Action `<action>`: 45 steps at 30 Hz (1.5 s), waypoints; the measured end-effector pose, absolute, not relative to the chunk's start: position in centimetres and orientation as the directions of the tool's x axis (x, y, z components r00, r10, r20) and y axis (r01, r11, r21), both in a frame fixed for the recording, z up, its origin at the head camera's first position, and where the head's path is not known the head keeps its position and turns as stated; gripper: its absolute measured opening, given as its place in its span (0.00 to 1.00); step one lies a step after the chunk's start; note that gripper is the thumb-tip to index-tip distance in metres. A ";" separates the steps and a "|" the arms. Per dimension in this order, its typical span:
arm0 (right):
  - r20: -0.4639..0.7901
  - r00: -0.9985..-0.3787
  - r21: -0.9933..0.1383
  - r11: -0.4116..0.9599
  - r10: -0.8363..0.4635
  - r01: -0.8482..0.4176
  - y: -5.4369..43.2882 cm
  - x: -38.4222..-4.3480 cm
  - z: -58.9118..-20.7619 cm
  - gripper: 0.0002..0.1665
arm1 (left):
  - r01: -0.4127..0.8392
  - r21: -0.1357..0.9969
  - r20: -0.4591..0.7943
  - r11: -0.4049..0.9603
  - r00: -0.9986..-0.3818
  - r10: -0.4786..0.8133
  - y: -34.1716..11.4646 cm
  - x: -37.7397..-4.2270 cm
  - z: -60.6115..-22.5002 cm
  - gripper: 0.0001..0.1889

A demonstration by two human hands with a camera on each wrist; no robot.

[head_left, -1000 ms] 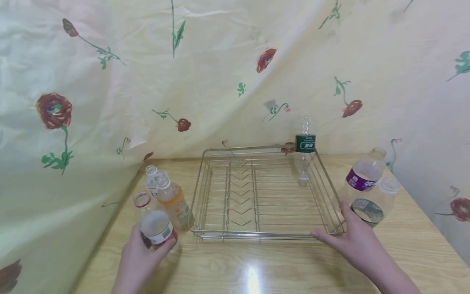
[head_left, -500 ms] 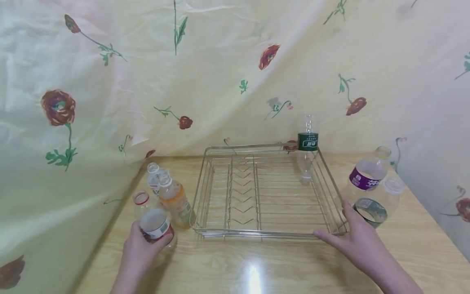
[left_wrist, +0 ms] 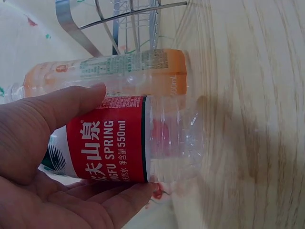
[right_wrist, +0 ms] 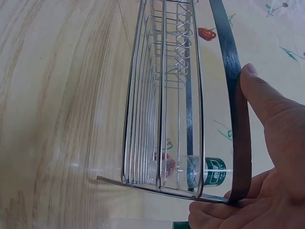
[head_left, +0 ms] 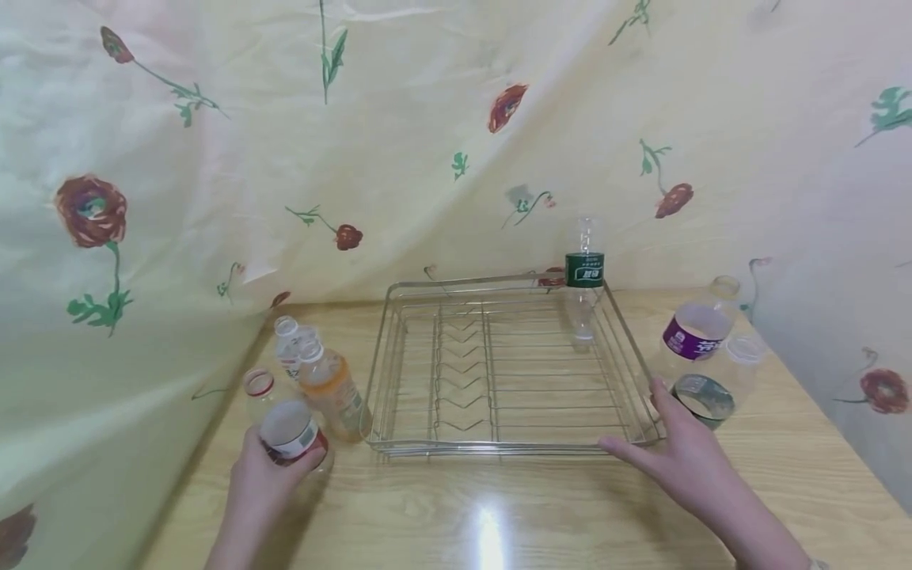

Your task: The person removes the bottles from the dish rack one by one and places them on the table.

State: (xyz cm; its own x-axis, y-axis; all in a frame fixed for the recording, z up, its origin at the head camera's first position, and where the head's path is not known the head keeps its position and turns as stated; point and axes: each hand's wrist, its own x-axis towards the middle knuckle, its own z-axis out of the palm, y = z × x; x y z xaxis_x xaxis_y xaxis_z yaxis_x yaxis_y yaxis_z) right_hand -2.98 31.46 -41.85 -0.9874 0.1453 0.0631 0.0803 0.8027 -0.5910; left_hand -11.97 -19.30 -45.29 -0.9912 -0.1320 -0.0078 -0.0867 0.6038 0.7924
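Observation:
On the left in the head view, my left hand (head_left: 258,484) grips an uncapped clear plastic bottle (left_wrist: 109,138) round its red label. The bottle stands upright, its base at the wood-grain table. Right beside it is an orange-tinted bottle (head_left: 335,393). My right hand (head_left: 687,455) holds the near right corner of a metal wire dish rack (head_left: 499,449). Its thumb lies against the front rim, and the other fingers reach round the side. In the rack's far right corner a green-labelled bottle (head_left: 584,271) stands neck down.
Another small clear bottle (head_left: 286,342) stands behind the orange one. To the right of the rack are a purple-labelled bottle (head_left: 689,342) and a dark-green-labelled bottle (head_left: 704,400), close to my right hand. A flowered cloth (head_left: 413,150) hangs behind the table.
The whole head view has shifted slightly, with the scene now a little further left. Both hands keep their holds on the bottle and the rack.

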 end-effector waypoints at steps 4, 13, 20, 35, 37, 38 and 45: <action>0.052 -0.987 -0.584 0.807 0.149 0.091 31.5 -3.1 -41.9 0.76 | -0.085 0.799 -0.012 0.595 -0.992 -0.126 -19.5 -12.3 -45.5 0.47; 0.059 -0.985 -0.559 0.822 0.164 0.103 31.7 -2.9 -42.4 0.77 | -0.073 0.800 -0.007 0.596 -0.994 -0.112 -19.6 -12.3 -45.9 0.50; 0.058 -0.985 -0.546 0.831 0.165 0.107 31.5 -2.6 -42.5 0.77 | -0.113 0.791 -0.074 0.601 -0.993 -0.089 -20.1 -11.9 -44.9 0.61; 0.024 -0.985 -0.533 0.836 0.169 0.131 31.5 -2.5 -42.4 0.77 | -0.133 0.884 -0.050 0.448 -0.980 -0.193 -20.1 -10.7 -38.9 0.70; 0.040 -0.985 -0.535 0.836 0.167 0.120 31.5 -2.5 -42.4 0.77 | -0.125 0.892 -0.037 0.435 -0.978 -0.205 -20.0 -10.5 -38.4 0.69; 0.050 -0.985 -0.536 0.836 0.165 0.113 31.4 -2.5 -42.4 0.77 | -0.119 0.895 -0.028 0.431 -0.977 -0.213 -19.9 -10.4 -38.1 0.68; 0.079 -0.983 -0.539 0.837 0.165 0.097 31.3 -2.4 -42.3 0.76 | -0.075 0.900 0.051 0.429 -0.960 -0.275 -19.0 -10.0 -36.3 0.61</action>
State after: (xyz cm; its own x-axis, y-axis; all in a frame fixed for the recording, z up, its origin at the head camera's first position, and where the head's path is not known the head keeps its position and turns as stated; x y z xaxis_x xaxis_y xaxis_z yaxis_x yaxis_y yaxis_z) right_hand -2.42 31.30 -42.31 -0.9832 0.1646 0.0790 0.0968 0.8370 -0.5386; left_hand -10.05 -18.96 -36.35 -0.9600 -0.2753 0.0514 -0.0750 0.4294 0.9000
